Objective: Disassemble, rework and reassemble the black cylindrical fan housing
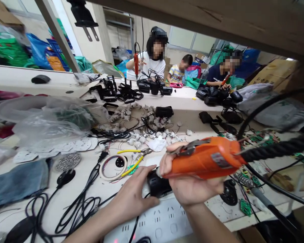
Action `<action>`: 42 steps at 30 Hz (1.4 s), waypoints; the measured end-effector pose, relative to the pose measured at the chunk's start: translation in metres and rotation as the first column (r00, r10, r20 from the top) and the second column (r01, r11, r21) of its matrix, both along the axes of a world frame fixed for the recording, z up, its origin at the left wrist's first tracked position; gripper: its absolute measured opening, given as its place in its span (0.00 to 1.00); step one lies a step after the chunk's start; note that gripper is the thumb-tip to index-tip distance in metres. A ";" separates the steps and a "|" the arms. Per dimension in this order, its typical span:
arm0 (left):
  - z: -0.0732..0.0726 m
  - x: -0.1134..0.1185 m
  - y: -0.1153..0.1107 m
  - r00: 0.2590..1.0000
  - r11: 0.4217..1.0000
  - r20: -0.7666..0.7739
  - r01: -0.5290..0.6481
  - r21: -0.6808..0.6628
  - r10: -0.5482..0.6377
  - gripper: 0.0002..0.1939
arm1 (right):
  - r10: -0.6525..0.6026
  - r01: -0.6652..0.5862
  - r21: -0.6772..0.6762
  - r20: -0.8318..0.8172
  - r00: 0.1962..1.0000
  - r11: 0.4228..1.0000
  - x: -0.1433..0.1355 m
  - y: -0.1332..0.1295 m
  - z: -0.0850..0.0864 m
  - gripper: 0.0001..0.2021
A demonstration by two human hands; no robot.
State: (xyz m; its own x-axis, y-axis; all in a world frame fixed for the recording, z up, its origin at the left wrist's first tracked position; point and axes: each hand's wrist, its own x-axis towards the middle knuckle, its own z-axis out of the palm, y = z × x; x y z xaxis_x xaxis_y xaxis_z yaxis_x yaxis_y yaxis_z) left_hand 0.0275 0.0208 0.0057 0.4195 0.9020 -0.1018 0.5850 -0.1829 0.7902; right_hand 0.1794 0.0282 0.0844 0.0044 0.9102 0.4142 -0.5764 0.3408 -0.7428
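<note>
My right hand (190, 189) is wrapped around an orange electric screwdriver (205, 160), tilted with its nose toward a black rounded plastic housing (158, 185). The tip is hidden behind my fingers, so contact with a screw cannot be seen. With thumb and fingers on either side, my left hand (131, 194) grips the housing from the left. Below it is a white power strip (164, 219). Yellow-handled pliers (134, 165) and a roll of masking tape (113, 167) lie just beyond my left hand.
Small white motors (139, 138) with wires lie across the bench, beside black brackets (116, 91). Black cords (83, 192) and a dish of screws (67, 162) are at left. A soldering iron (263, 199) is at right. Several people sit opposite, one holding another screwdriver (136, 64). A shelf edge hangs overhead.
</note>
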 end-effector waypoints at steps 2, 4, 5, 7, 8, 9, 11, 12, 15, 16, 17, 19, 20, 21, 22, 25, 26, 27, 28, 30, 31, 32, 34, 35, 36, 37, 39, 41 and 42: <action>-0.008 -0.004 -0.004 0.998 0.999 0.043 -0.041 0.004 0.041 0.38 | -0.013 0.013 -0.004 0.013 1.000 1.000 -0.013 0.004 -0.004 0.30; -0.014 -0.003 -0.006 0.995 0.998 0.079 -0.068 0.011 0.067 0.39 | -0.080 0.080 -0.006 0.000 0.997 0.997 -0.024 0.010 -0.011 0.29; -0.016 -0.003 -0.007 0.993 0.997 0.090 -0.079 0.010 0.078 0.39 | -0.112 0.112 -0.010 -0.005 0.994 0.994 -0.028 0.014 -0.014 0.29; -0.018 -0.001 -0.007 0.990 0.995 0.102 -0.097 0.007 0.096 0.38 | -0.137 0.137 -0.018 0.001 0.991 0.990 -0.033 0.019 -0.022 0.30; -0.018 0.000 -0.007 0.989 0.994 0.108 -0.106 0.008 0.105 0.37 | -0.144 0.144 -0.017 0.005 0.990 0.989 -0.034 0.020 -0.026 0.30; -0.018 0.000 -0.007 0.988 0.994 0.114 -0.111 0.012 0.109 0.36 | -0.139 0.139 -0.012 0.015 0.990 0.990 -0.035 0.021 -0.030 0.30; -0.017 0.000 -0.007 0.987 0.993 0.121 -0.115 0.026 0.111 0.34 | -0.111 0.110 0.007 0.044 0.993 0.994 -0.035 0.021 -0.037 0.31; -0.017 0.000 -0.006 0.987 0.993 0.122 -0.114 0.030 0.109 0.32 | -0.096 0.095 0.018 0.060 0.994 0.995 -0.035 0.020 -0.039 0.31; -0.015 0.000 -0.007 0.987 0.995 0.131 -0.101 0.025 0.097 0.30 | -0.073 0.071 0.026 0.105 0.992 0.997 -0.035 0.021 -0.043 0.32; -0.014 0.000 -0.007 0.986 0.994 0.131 -0.105 0.020 0.102 0.30 | -0.070 0.068 0.019 0.119 0.990 0.997 -0.035 0.021 -0.044 0.32; -0.014 0.000 -0.008 0.986 0.994 0.130 -0.111 0.017 0.108 0.32 | -0.066 0.066 0.005 0.136 0.988 0.998 -0.035 0.023 -0.044 0.32; -0.014 0.000 -0.008 0.984 0.992 0.129 -0.126 0.014 0.123 0.36 | -0.062 0.069 -0.035 0.171 0.983 0.997 -0.035 0.026 -0.044 0.33; -0.014 0.001 -0.009 0.983 0.991 0.131 -0.131 0.012 0.129 0.37 | -0.067 0.078 -0.053 0.185 0.980 0.996 -0.035 0.027 -0.044 0.34; -0.015 0.001 -0.009 0.982 0.991 0.137 -0.134 0.007 0.132 0.38 | -0.076 0.090 -0.064 0.193 0.978 0.994 -0.035 0.028 -0.044 0.35; -0.016 0.001 -0.009 0.981 0.991 0.144 -0.135 0.003 0.133 0.38 | -0.084 0.098 -0.067 0.194 0.977 0.993 -0.035 0.028 -0.044 0.36; -0.018 0.000 -0.009 0.979 0.991 0.158 -0.135 0.017 0.131 0.36 | -0.102 0.110 -0.034 0.177 0.979 0.993 -0.034 0.027 -0.047 0.36; -0.019 0.000 -0.009 0.979 0.991 0.162 -0.129 0.029 0.123 0.34 | -0.107 0.112 -0.023 0.169 0.980 0.993 -0.033 0.027 -0.047 0.36; -0.019 0.001 -0.009 0.980 0.992 0.165 -0.122 0.040 0.114 0.33 | -0.110 0.115 -0.018 0.164 0.980 0.993 -0.033 0.026 -0.048 0.36; -0.018 0.001 -0.009 0.980 0.992 0.164 -0.120 0.046 0.111 0.31 | -0.111 0.116 -0.020 0.162 0.981 0.993 -0.033 0.027 -0.048 0.37; -0.017 0.003 -0.010 0.979 0.989 0.152 -0.140 0.038 0.133 0.31 | -0.098 0.106 -0.039 0.169 0.981 0.994 -0.035 0.029 -0.049 0.37; -0.015 0.003 -0.011 0.978 0.987 0.144 -0.158 0.030 0.152 0.31 | -0.088 0.098 -0.049 0.174 0.981 0.994 -0.036 0.030 -0.049 0.38; -0.014 0.004 -0.012 0.975 0.984 0.138 -0.176 0.019 0.172 0.30 | -0.079 0.090 -0.055 0.180 0.981 0.994 -0.037 0.031 -0.049 0.37; -0.013 0.006 -0.013 0.970 0.980 0.142 -0.199 0.004 0.196 0.29 | -0.072 0.082 -0.050 0.187 0.980 0.995 -0.040 0.032 -0.049 0.36; -0.012 0.006 -0.014 0.968 0.980 0.151 -0.201 0.001 0.199 0.30 | -0.076 0.085 -0.041 0.187 0.979 0.996 -0.041 0.032 -0.050 0.36; -0.012 0.006 -0.014 0.967 0.980 0.162 -0.197 0.002 0.194 0.30 | -0.086 0.093 -0.032 0.182 0.980 0.995 -0.041 0.030 -0.050 0.35; -0.013 0.006 -0.014 0.967 0.982 0.172 -0.190 0.008 0.186 0.30 | -0.100 0.105 -0.023 0.173 0.980 0.994 -0.041 0.028 -0.049 0.35; -0.015 0.005 -0.014 0.969 0.983 0.177 -0.182 0.037 0.173 0.31 | -0.134 0.137 -0.007 0.146 0.980 0.991 -0.038 0.024 -0.047 0.36; -0.017 0.005 -0.014 0.972 0.983 0.175 -0.173 0.067 0.159 0.32 | -0.152 0.155 -0.010 0.119 0.981 0.988 -0.034 0.019 -0.042 0.36; -0.017 0.005 -0.014 0.973 0.983 0.178 -0.163 0.078 0.148 0.32 | -0.153 0.156 -0.023 0.113 0.982 0.987 -0.032 0.018 -0.039 0.37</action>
State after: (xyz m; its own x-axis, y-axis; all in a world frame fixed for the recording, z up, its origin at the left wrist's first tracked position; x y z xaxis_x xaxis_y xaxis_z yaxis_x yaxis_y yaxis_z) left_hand 0.0327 0.0071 -0.0117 0.2774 0.9597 0.0449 0.4699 -0.1763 0.8649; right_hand 0.1477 0.0465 0.0457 0.1014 0.9147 0.3913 -0.4321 0.3948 -0.8108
